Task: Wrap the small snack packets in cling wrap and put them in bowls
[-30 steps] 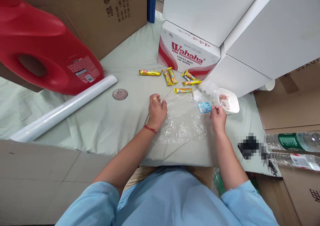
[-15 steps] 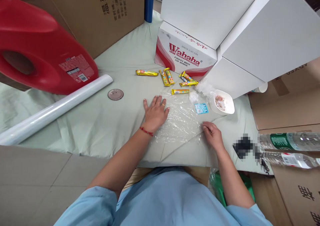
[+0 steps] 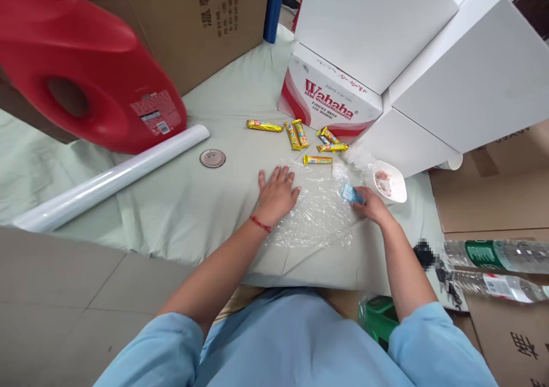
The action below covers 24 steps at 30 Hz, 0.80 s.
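L hand (image 3: 277, 197): flat on L edge of clear sheet (image 3: 315, 218) – fingers spread apart
R hand (image 3: 372, 204): at sheet's R side, thumb & fingers clamped on blue packet (image 3: 348, 192)
Blue packet: by sheet's far R corner – can't tell if touching it
Yellow bars (image 3: 317, 160): approx. along & beyond sheet's far edge
White bowl (image 3: 400, 191): R of sheet

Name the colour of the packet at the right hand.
The packet is light blue and white, in the head view.
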### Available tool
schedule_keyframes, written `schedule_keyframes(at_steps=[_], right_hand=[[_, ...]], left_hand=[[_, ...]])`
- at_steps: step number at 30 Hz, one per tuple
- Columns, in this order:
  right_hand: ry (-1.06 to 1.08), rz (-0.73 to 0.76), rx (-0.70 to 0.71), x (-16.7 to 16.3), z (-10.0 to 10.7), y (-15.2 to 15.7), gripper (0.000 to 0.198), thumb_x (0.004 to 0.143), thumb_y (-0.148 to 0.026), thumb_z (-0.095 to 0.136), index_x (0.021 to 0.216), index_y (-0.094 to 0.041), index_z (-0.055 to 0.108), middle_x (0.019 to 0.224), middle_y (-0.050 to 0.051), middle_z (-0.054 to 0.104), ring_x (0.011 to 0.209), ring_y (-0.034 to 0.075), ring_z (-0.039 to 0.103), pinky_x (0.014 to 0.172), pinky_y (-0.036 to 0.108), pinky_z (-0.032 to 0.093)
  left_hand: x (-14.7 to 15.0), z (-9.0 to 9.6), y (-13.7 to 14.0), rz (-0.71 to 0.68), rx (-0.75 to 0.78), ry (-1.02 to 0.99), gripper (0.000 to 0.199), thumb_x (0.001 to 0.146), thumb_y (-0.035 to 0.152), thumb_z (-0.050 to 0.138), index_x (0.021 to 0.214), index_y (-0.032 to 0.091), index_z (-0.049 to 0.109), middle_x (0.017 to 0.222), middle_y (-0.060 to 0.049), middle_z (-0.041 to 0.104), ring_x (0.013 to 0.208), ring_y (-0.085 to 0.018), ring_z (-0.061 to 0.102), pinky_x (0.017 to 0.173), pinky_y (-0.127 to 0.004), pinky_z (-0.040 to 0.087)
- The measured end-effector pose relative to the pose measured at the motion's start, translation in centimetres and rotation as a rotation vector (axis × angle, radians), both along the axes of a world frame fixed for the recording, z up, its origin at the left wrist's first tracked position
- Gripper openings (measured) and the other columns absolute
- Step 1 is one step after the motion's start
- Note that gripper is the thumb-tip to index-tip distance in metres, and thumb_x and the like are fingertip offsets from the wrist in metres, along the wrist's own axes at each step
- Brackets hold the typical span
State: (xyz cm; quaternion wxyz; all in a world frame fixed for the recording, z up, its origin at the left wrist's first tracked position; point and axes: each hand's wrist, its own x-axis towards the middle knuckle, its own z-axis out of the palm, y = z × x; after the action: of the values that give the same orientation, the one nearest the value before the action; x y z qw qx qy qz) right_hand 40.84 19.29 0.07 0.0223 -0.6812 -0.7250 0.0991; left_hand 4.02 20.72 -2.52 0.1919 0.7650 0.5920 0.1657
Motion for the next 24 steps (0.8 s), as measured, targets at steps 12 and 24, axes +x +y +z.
schedule_keyframes(at_steps=[12,24], right_hand=[[-0.153,-0.417,0.379,-0.2,1.3,-7.8,0.039,0.1,-0.035,0.04,0.085,-0.018,0.071,0.081,0.011,0.071,0.077,0.023,0.061,0.073,0.032,0.047],[0.046,0.159,0.256,-14.2,2.2,-4.3,0.042,0.107,-0.036,0.045,0.137,-0.029,0.073,0.144,0.008,0.072,0.122,0.027,0.073,0.095,0.035,0.059]], left_hand=[[0.4,-0.2,0.0,-0.008,-0.006,0.017,0.059,0.105,0.04,0.042,0.159,0.018,0.051,0.175,-0.013,0.037,0.166,-0.033,0.024,0.133,-0.071,0.005],[0.0,0.3,-0.3,-0.01,0.006,0.015,0.058,0.105,0.039,0.042,0.158,0.021,0.053,0.174,-0.012,0.039,0.165,-0.033,0.027,0.133,-0.069,0.005]])
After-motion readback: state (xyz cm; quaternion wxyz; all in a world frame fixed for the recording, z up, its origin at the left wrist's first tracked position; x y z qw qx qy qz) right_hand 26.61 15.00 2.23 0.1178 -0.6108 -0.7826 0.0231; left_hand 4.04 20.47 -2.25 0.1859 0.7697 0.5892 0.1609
